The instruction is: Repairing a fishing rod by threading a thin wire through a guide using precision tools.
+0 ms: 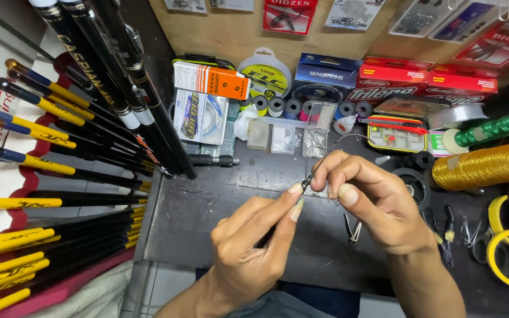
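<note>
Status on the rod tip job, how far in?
Done: the workplace is laid out, with thread spools, small parts boxes and pliers on the dark bench.
In hand: the left hand holds a thin dark rod tip; the right hand pinches something tiny at its end.
Left: no thread wrap shows on the tip, and the gold thread spool lies untouched.

We see a thin, dark rod tip (306, 181) with a small metal guide at its end, pinched between our two hands and raised above the middle of the dark, scuffed worktop (219, 206). It tilts up toward the far edge; its lower part is hidden behind our left fingers.
</note>
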